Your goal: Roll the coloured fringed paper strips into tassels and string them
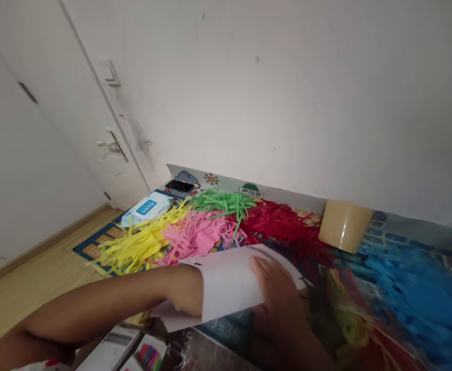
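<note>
A white paper bag (229, 283) lies on its side in front of me, with its open end to the left and a small hole near the rim. My left hand (187, 291) reaches into that opening up to the wrist, so its fingers are hidden. From the right, my right hand (274, 281) grips the bag's far end, its fingers bent over the outside. Motion blurs this hand a little. Just behind the bag are heaps of shredded paper in pink (198, 234), yellow (141, 245), green (226, 202) and dark red (280, 221).
Blue shredded paper (422, 299) lies at the right, beside blurred clear plastic wrapping (349, 314). A roll of tan tape (344, 226) stands near the wall. Wet wipes (149, 207) and a black phone (179, 186) are at the back left. A white door (94, 139) is farther left.
</note>
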`<state>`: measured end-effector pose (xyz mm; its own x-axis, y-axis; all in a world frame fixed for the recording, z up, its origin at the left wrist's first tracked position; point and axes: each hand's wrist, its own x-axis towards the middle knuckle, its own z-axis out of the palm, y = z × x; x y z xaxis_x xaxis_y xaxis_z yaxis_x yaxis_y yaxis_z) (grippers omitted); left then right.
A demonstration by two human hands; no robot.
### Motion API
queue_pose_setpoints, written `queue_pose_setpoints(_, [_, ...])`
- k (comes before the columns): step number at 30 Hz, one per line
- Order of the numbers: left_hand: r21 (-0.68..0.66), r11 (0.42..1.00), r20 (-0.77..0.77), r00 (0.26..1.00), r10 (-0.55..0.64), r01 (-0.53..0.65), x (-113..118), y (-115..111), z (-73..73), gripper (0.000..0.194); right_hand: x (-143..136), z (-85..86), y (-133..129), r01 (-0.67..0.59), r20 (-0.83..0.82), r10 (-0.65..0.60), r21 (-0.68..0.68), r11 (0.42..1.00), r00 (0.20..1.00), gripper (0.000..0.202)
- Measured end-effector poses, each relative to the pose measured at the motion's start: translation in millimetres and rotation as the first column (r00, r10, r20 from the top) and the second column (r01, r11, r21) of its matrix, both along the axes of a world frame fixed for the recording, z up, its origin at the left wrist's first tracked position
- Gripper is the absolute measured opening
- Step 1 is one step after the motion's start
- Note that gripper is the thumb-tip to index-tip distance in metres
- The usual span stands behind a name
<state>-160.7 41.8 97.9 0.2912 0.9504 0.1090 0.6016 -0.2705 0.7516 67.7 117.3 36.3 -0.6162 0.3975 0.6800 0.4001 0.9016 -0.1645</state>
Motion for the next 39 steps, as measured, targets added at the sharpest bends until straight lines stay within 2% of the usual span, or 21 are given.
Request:
queue_pose_setpoints(2, [-0.062,0.962,0.013,0.964,-0.266,0.266,-2.4,13.9,30.4,0.055,0.5,1.4,4.9,0.033,-0.057,-0.034,-0.03,0.999,0.998,0.07])
queue_pose_setpoints(4, [-0.111,0.87,0.046,0.877,-0.479,0.481,1.1,29.1,57.3,0.067,-2.0,8.4,4.9,0.014,-0.064,-0.017,-0.048,0.999,0.998,0.069])
queue_pose_setpoints(5, [-0.111,0.845,0.057,0.852,-0.52,0.523,4.7,35.2,67.2,0.073,-4.7,13.5,3.2,-0.021,-0.073,0.019,-0.034,0.999,0.997,0.066])
queue_pose_setpoints(8, [-0.138,0.854,0.088,0.865,-0.494,0.502,16.2,44.5,81.2,0.077,-14.3,28.6,-4.5,-0.127,-0.201,0.12,-0.023,0.992,0.972,0.052])
queue_pose_setpoints(10, [-0.264,0.85,0.181,0.889,-0.422,0.457,20.2,44.4,82.8,0.067,-16.9,33.7,-9.2,-0.138,-0.308,0.097,-0.114,0.984,0.947,0.042])
queue_pose_setpoints(12, [-0.409,0.813,0.288,0.904,-0.316,0.414,20.6,42.1,83.7,0.055,-15.4,34.1,-11.9,-0.105,-0.371,0.018,-0.216,0.971,0.929,0.033])
queue_pose_setpoints(14, [-0.461,0.797,0.364,0.902,-0.231,0.39,19.2,39.6,86.3,0.048,-11.9,33.4,-12.6,-0.109,-0.404,-0.008,-0.266,0.958,0.915,0.024])
queue_pose_setpoints(17, [-0.422,0.812,0.368,0.895,-0.254,0.404,18.0,37.4,93.0,0.044,-7.9,36.6,-11.7,-0.167,-0.442,0.035,-0.264,0.95,0.896,0.013])
queue_pose_setpoints(22, [-0.345,0.826,0.117,0.893,-0.434,0.447,19.5,36.0,104.0,0.051,-7.0,47.7,-10.9,-0.22,-0.478,0.115,-0.17,0.961,0.871,0.016])
queue_pose_setpoints(26, [-0.296,0.818,0.04,0.862,-0.505,0.493,18.9,36.2,102.2,0.052,-7.3,49.0,-11.6,-0.216,-0.493,0.126,-0.129,0.968,0.861,0.01])
queue_pose_setpoints(30, [-0.251,0.838,0.04,0.87,-0.492,0.485,14.8,36.0,93.5,0.052,-8.3,50.2,-11.1,-0.248,-0.502,0.156,-0.121,0.961,0.851,0.001])
queue_pose_setpoints(34, [-0.271,0.811,0.106,0.854,-0.51,0.518,10.0,33.4,88.4,0.057,-10.7,53.6,-10.3,-0.238,-0.535,0.165,-0.071,0.969,0.829,0.006])
queue_pose_setpoints(36, [-0.229,0.844,0.08,0.873,-0.48,0.485,5.8,31.4,86.3,0.058,-11.4,54.7,-11.0,-0.207,-0.547,0.134,-0.073,0.976,0.826,0.01])
queue_pose_setpoints(39, [-0.093,0.9,0.0,0.904,-0.427,0.425,-4.6,28.8,81.3,0.059,-11.5,55.5,-14.7,-0.152,-0.543,0.093,-0.064,0.986,0.835,0.013])
